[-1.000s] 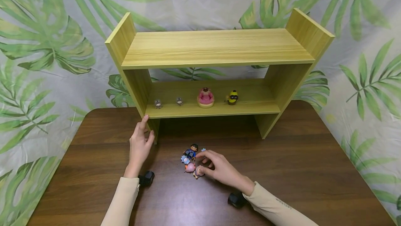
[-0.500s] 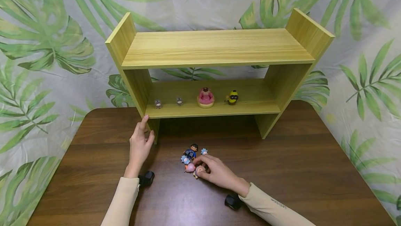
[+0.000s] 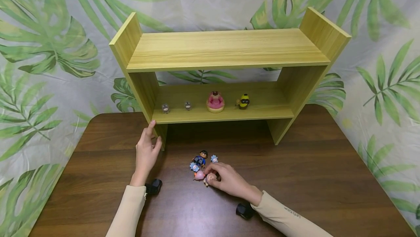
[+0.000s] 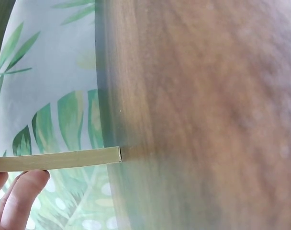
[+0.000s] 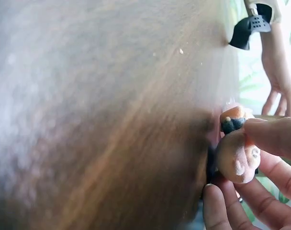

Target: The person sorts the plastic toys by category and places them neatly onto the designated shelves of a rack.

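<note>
My left hand (image 3: 146,153) holds the left side panel of a wooden shelf (image 3: 229,49), with digits on both sides of the panel's edge (image 4: 64,159) in the left wrist view. Low over the table, my right hand (image 3: 231,182) pinches a small peach-headed toy figure (image 5: 239,158) between thumb and fingers; part of the figure is hidden. Beside those fingers lie a pink round toy (image 3: 199,175), a blue-haired figure (image 3: 194,167), a black-haired figure in blue (image 3: 201,158) and another blue-haired figure (image 3: 214,159).
On the middle shelf board stand two small grey figures, one here (image 3: 165,108), a pink seated figure (image 3: 215,102) and a yellow goggled figure (image 3: 243,101). The shelf stands at the back of the brown table (image 3: 315,178). A leaf-patterned curtain (image 3: 203,3) hangs behind.
My right hand has moved slightly left and closed its fingers around the peach-headed figure, which has shifted a little to the right. One blue-haired figure has come into fuller view. My left hand stays put.
</note>
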The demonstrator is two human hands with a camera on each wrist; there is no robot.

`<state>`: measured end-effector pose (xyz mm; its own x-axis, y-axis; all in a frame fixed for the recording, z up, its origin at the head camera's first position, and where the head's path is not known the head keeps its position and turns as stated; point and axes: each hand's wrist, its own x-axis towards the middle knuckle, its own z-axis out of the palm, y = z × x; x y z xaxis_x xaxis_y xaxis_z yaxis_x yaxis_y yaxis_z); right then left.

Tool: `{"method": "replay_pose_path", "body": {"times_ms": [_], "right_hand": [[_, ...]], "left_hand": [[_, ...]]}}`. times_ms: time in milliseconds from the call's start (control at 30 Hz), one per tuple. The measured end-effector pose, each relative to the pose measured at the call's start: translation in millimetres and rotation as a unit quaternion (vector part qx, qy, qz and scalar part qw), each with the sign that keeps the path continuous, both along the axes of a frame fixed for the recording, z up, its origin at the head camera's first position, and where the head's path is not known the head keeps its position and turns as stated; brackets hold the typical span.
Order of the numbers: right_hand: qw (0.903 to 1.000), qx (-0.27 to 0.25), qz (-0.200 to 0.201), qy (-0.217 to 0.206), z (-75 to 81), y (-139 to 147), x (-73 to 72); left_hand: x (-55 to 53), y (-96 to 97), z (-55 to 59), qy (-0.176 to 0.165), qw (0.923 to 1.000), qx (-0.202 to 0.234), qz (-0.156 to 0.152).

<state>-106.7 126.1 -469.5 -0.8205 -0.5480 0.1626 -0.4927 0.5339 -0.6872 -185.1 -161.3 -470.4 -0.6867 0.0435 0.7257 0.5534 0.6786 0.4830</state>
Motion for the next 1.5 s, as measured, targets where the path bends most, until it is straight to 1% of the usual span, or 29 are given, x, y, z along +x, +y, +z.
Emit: {"method": "replay_pose_path", "body": {"times_ms": [133, 300, 433, 600, 767, 1000, 1500], "right_hand": [[0.9998, -0.018, -0.006, -0.011, 3.7, 4, -1.2], [0.9986, -0.043, -0.015, -0.027, 12.4, 10, -3.5], [0.9978, -0.059, -0.02, -0.024, 20.6, 15, -5.7], [0.997, -0.073, -0.025, -0.006, 34.7, 24, -8.6], [0.995, -0.091, -0.041, 0.012, 47.8, 34, -11.9], [0.991, -0.114, -0.057, 0.042, 62.1, 45, -15.6], [0.982, -0.139, -0.073, 0.105, 73.8, 62, -24.0]], "left_hand": [[-0.7, 0.7, 0.2, 0.005, 1.0, 0.001, -0.001], [-0.7, 1.8, 0.9, 0.014, 0.9999, 0.0, -0.002], [-0.6, 1.7, 1.0, 0.011, 0.9999, 0.0, -0.003], [-0.2, 1.4, 1.1, 0.009, 1.0, -0.002, -0.002], [0.7, 1.8, 1.4, 0.012, 0.9999, -0.003, -0.001], [0.1, 0.9, 0.8, 0.008, 1.0, -0.003, -0.002], [0.0, 0.3, -0.7, -0.005, 1.0, -0.002, 0.0]]}}
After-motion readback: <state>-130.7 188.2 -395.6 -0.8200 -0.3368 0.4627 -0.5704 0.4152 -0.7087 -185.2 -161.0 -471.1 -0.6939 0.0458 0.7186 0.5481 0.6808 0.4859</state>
